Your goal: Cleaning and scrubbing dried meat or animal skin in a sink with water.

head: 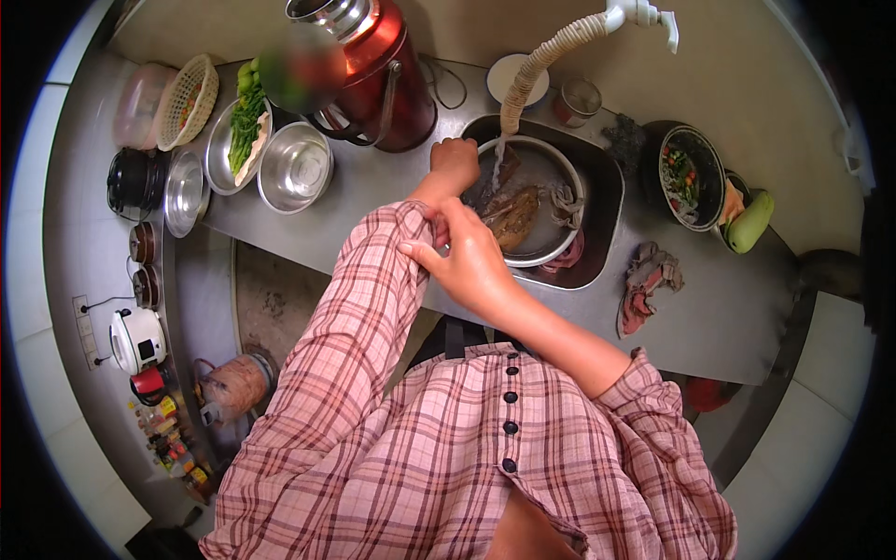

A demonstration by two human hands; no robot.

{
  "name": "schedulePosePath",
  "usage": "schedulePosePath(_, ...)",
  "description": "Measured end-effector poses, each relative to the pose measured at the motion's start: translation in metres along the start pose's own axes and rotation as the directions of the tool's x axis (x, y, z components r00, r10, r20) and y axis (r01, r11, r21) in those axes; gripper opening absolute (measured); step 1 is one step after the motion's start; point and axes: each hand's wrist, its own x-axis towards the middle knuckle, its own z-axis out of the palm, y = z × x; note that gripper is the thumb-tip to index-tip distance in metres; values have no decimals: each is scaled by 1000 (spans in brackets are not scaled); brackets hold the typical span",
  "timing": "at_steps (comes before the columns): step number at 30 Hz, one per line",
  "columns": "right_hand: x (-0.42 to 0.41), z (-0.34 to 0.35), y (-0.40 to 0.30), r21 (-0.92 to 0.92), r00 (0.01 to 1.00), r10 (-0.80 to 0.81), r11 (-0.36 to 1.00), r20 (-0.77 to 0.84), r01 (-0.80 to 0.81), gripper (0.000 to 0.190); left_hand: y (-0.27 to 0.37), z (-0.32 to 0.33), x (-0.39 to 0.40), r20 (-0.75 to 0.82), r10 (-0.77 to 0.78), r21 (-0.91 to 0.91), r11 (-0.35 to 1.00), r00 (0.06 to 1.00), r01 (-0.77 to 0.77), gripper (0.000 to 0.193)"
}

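My left hand (453,165) is curled in a loose fist at the left edge of the sink, palm down; whether anything is inside it is hidden. With thumb and fingers my right hand (458,245) pinches the plaid sleeve cuff (413,213) on my left forearm. Beside both hands a metal basin (575,183) sits in the sink (607,234). Water runs into it from a ribbed hose (521,84). A brown, rough-skinned lump (514,220), perhaps food, lies in the water, with a grey cloth (565,207) over the basin's right side.
A red thermos flask (402,91) stands behind my left hand. Left are an empty metal bowl (295,168) and a bowl of leafy greens (245,133). Right lie a crumpled rag (647,287), a dark pot with scraps (689,178) and a pale green gourd (749,222).
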Motion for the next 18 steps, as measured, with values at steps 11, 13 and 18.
schedulePosePath(11, 12, 15, -60, 21, 930, -365, 931, 31, 365, 10, 2, 8, 3, -76, 216, 195, 961, 973, -198, 18)
schedulePosePath(13, 4, 19, -82, 338, 925, -366, 887, 102, 314, 9, 4, 8, 9, -78, 271, 237, 940, 959, -247, 19)
schedulePosePath(18, -19, -11, -112, 582, 869, -343, 809, 358, 80, 13, -2, -9, 38, -46, 128, -206, 969, 991, -134, 19)
